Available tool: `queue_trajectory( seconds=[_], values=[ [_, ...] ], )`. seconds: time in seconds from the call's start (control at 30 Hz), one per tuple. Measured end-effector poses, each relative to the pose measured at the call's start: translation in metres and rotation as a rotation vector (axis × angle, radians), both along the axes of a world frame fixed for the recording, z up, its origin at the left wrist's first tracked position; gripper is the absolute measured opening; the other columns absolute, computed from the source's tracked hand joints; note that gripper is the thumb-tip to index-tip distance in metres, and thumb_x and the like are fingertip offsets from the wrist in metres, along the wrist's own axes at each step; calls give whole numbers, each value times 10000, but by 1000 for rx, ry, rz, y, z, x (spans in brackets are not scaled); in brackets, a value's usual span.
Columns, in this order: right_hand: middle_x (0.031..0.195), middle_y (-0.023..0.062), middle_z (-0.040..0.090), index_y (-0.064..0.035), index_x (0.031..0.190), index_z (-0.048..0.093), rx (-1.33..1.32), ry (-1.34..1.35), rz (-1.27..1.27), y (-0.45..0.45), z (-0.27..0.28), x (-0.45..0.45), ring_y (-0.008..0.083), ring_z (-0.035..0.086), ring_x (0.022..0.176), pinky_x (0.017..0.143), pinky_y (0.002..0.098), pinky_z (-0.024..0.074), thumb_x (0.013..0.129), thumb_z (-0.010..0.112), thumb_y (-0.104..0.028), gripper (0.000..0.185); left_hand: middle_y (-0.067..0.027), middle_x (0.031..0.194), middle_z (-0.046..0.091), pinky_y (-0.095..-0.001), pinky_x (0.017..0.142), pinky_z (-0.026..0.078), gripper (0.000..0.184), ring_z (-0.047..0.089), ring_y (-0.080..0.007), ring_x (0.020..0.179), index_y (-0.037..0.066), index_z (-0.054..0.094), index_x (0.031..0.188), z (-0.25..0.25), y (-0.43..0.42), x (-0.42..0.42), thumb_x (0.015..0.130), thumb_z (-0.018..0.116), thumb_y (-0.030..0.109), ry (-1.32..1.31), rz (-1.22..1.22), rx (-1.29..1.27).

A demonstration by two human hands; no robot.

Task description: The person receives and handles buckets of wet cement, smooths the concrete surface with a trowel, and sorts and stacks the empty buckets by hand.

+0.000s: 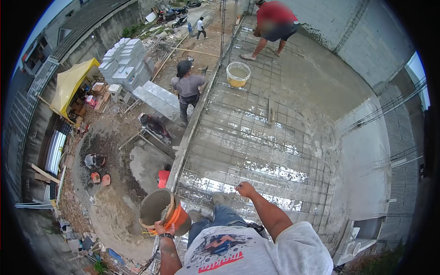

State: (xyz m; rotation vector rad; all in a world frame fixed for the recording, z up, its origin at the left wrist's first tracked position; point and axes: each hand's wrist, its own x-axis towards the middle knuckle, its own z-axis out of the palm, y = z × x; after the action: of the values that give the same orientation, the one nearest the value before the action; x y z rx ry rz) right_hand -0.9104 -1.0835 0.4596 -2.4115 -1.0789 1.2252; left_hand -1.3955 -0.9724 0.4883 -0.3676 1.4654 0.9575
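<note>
My left hand grips an orange bucket at the left edge of the slab. The bucket is tilted, and its mouth and inside are coated with grey cement. Whether anything is in the bottom, I cannot tell. My right hand is held out over the steel mesh, its fingers curled in and nothing visible in them. Below my body, my shoes stand on the mesh near the slab's edge.
A white-and-yellow bucket stands on the mesh ahead. Beyond it, a person in a red shirt bends over wet concrete. A trowel-like tool lies on the mesh. Left of the edge board, people work on lower ground.
</note>
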Motion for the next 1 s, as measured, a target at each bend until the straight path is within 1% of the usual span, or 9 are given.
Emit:
queue_trajectory(
  seconds=[0.17, 0.23, 0.33, 0.43, 0.63, 0.73, 0.83, 0.9, 1.0],
  values=[
    [1098, 274, 636, 35, 1058, 665, 7, 15, 18, 8, -6, 22, 418, 601, 1056, 921, 460, 470, 855, 577, -449, 532, -44, 1157, 503, -419, 907, 422, 481, 492, -222, 1077, 153, 534, 1051, -3, 3, 35, 618, 674, 307, -10, 34, -36],
    [1098, 274, 636, 36, 1058, 664, -9, 19, 0, 6, -14, 31, 420, 601, 1055, 924, 460, 469, 860, 572, -440, 524, -54, 1152, 472, -426, 912, 427, 487, 472, -228, 1064, 153, 523, 1067, -1, 1, 48, 632, 682, 306, -52, -22, 22],
    [1004, 242, 677, -3, 1002, 702, 71, -17, -38, -3, -28, 42, 396, 642, 958, 862, 429, 495, 845, 614, -412, 446, -60, 1153, 457, -429, 920, 431, 493, 461, -233, 1056, 143, 519, 1087, 6, 4, 71, 648, 684, 297, -91, -78, 42],
    [1073, 277, 642, 35, 1038, 671, 35, 87, -74, -16, -36, 56, 421, 603, 1048, 922, 457, 470, 855, 572, -436, 515, -61, 1162, 461, -428, 925, 428, 485, 459, -231, 1063, 127, 525, 1091, 12, 6, 92, 660, 676, 288, -101, -131, 35],
    [1031, 288, 648, 36, 1002, 690, 33, 32, -133, -51, -36, 75, 424, 620, 1004, 887, 451, 486, 843, 578, -423, 498, -52, 1132, 502, -416, 923, 422, 406, 480, -225, 1052, 103, 556, 1038, 27, 12, 138, 674, 645, 261, -100, -263, 23],
    [798, 209, 686, 28, 897, 700, 52, -6, -193, -71, -45, 80, 325, 675, 748, 716, 425, 516, 872, 607, -410, 449, -41, 1102, 525, -408, 908, 425, 369, 497, -223, 1031, 116, 565, 1008, 34, 14, 153, 674, 639, 254, -91, -294, -2],
    [727, 159, 673, 37, 862, 688, -19, 49, -259, -87, -70, 83, 242, 653, 600, 579, 379, 507, 886, 616, -365, 409, -36, 1122, 524, -404, 898, 428, 387, 499, -227, 1036, 154, 555, 1003, 28, 13, 152, 648, 662, 264, -108, -311, 0],
    [712, 131, 661, 39, 864, 679, 13, 81, -283, -93, -82, 80, 196, 625, 553, 521, 346, 482, 885, 630, -334, 377, -60, 1204, 490, -419, 945, 417, 457, 476, -243, 1087, 169, 538, 1042, 23, 11, 150, 617, 682, 257, -115, -307, 31],
    [706, 105, 653, 39, 899, 672, -4, 166, -321, -89, -74, 69, 172, 614, 543, 487, 323, 466, 878, 647, -311, 352, -24, 1104, 528, -401, 876, 441, 394, 506, -221, 1011, 188, 550, 990, 25, 5, 144, 633, 686, 284, -83, -324, 32]
  ],
)
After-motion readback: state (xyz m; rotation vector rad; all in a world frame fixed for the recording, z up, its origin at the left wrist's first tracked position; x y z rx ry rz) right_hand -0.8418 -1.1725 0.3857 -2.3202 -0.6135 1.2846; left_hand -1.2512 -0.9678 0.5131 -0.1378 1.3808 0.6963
